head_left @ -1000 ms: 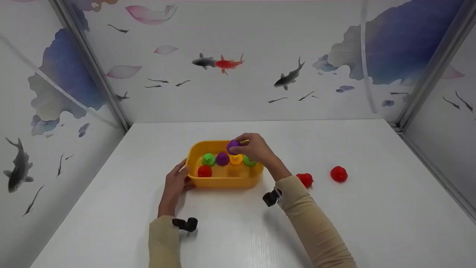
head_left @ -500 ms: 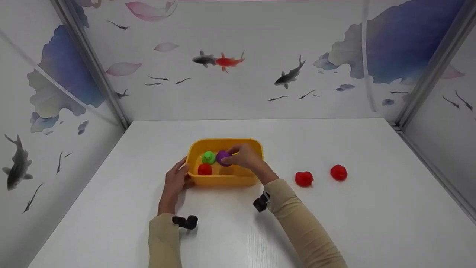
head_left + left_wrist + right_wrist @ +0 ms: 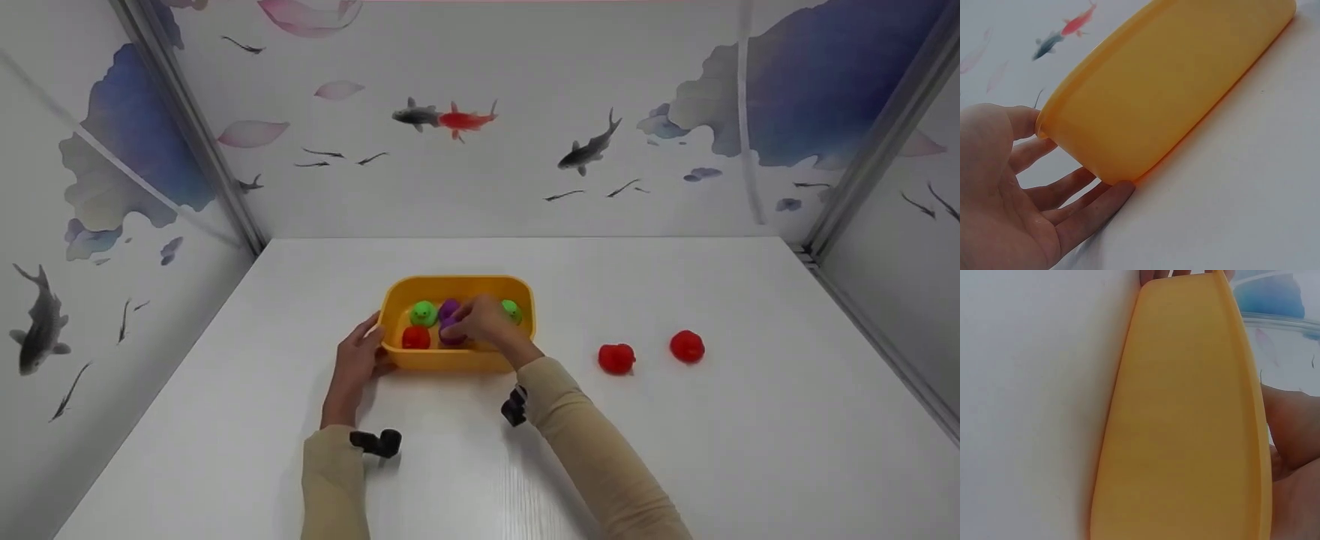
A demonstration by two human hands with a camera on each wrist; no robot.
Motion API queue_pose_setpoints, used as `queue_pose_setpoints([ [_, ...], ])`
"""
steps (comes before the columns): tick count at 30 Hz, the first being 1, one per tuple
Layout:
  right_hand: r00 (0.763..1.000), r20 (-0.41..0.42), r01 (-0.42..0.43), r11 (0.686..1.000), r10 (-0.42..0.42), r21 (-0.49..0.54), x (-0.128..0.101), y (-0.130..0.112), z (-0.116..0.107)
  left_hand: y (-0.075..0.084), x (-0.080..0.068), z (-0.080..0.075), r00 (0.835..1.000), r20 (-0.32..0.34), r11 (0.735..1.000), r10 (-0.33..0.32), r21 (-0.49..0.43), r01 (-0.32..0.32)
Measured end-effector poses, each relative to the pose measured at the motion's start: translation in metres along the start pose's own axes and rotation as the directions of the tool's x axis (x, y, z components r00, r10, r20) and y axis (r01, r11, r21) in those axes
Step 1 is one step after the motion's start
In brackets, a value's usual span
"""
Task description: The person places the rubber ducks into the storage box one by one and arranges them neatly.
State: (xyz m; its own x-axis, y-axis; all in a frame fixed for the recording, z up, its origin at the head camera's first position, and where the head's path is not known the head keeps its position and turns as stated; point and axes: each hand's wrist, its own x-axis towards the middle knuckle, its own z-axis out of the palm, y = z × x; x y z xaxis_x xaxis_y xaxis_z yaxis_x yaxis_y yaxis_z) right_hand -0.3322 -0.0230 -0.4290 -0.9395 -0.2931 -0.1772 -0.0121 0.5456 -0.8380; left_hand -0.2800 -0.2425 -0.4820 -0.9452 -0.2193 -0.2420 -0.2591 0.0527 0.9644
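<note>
A yellow plastic basin (image 3: 450, 361) stands on the white table with small rubber ducks inside. My left hand (image 3: 355, 367) rests against its left end. In the left wrist view, fairly straight fingers (image 3: 1095, 216) touch its lower side and the thumb meets the rim. My right hand (image 3: 484, 321) reaches into the basin and pinches a purple rubber duck (image 3: 451, 334) near the front wall. Another purple duck (image 3: 449, 308) sits just behind it. A green duck (image 3: 423, 313) and a red duck (image 3: 416, 337) lie at the left. The right wrist view hides the held duck behind the basin wall.
Another green duck (image 3: 511, 311) is at the basin's right end, partly behind the right hand. Two red rubber ducks, one nearer (image 3: 616, 358) and one farther right (image 3: 687, 346), lie on the table (image 3: 750, 435). Painted wall panels (image 3: 510, 210) enclose the back and sides.
My right hand has carried the purple duck down into the basin, first leftward, then toward the front wall beside the red duck. The left hand stays at the basin's end.
</note>
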Motion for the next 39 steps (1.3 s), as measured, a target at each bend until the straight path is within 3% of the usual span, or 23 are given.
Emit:
queue_pose_setpoints([
  [16, 0.996, 0.003, -0.087, 0.995, 0.087, 0.041, 0.004, 0.004, 0.009, 0.000, 0.000, 0.005, 1.000, 0.013, 1.000, 0.006, 0.003, -0.006],
  [22, 0.998, 0.016, -0.059, 0.998, 0.059, 0.024, 0.003, 0.004, 0.006, -0.001, 0.000, 0.006, 1.000, 0.012, 1.000, 0.014, 0.001, -0.014],
  [30, 0.998, 0.009, 0.059, 0.994, -0.059, -0.087, -0.009, -0.007, -0.022, -0.001, 0.001, 0.004, 1.000, -0.004, 1.000, 0.027, -0.003, -0.027],
  [35, 0.992, 0.041, 0.118, 0.992, -0.117, -0.034, -0.021, -0.007, -0.046, 0.000, 0.000, 0.002, 1.000, -0.001, 1.000, 0.010, 0.020, -0.010],
  [39, 0.991, -0.028, 0.132, 0.991, -0.131, 0.021, -0.036, -0.002, -0.065, 0.000, 0.000, 0.000, 1.000, -0.004, 1.000, 0.011, 0.025, -0.011],
])
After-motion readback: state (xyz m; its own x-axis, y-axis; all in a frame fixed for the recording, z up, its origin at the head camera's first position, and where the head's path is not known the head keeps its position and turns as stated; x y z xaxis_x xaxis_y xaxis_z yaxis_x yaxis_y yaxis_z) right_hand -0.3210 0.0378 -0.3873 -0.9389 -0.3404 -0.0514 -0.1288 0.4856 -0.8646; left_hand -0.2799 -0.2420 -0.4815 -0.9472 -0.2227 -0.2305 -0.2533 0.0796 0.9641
